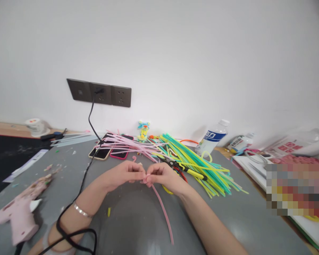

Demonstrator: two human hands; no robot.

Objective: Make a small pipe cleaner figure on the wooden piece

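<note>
A pink pipe cleaner (163, 212) is pinched at its upper end between my two hands, over the grey table. Its long tail hangs in a curve toward me, below my right hand. My left hand (126, 175) and my right hand (162, 175) meet fingertip to fingertip, and a small bent or coiled pink part shows there, mostly hidden by the fingers. Just behind my left hand lies a small pink curl (134, 159). Pliers with yellow and black handles (194, 172) lie beyond my right hand.
Pink stems (133, 147) and green-yellow stems (202, 163) are piled behind my hands. Phones (102, 152), a small blue-yellow figure (143, 131) and a bottle (212, 136) stand or lie near the wall. A pink glue gun (21, 216) lies left; a black cable (82, 180) crosses my left arm.
</note>
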